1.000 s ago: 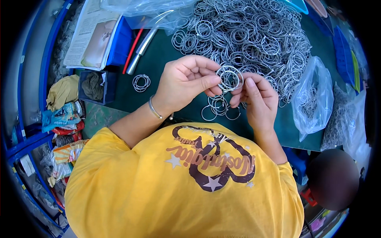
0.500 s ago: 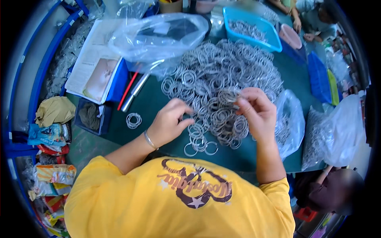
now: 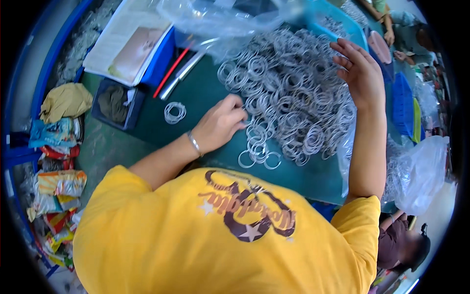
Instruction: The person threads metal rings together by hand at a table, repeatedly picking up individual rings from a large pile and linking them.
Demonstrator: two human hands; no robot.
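A large heap of thin grey rings [image 3: 289, 83] covers the middle of the green table [image 3: 205, 166]. My left hand [image 3: 223, 122] is at the heap's left edge, its fingers curled and pressed together. Its fingertips meet the rings there; what they pinch, if anything, is too small to make out. Raised over the far right of the heap is my right hand [image 3: 362, 71], open, its fingers stretched out beside the light-blue basin [image 3: 350, 24]. I see nothing in it. A few rings [image 3: 258, 154] trail from the heap's near edge. A small bunch of rings [image 3: 175, 112] lies apart on the left.
Left of the heap are a red pen [image 3: 171, 71], a silver stick-like tool [image 3: 182, 76], papers [image 3: 132, 44] and a dark bin [image 3: 116, 104] with cloth. A clear plastic bag [image 3: 230, 22] lies at the back. Filled bags [image 3: 416, 171] stand right; other people are nearby.
My right hand has gone from the middle of the heap, where it held a bunch of rings, to the far right near the basin, and it has opened. My left fingers have closed together.
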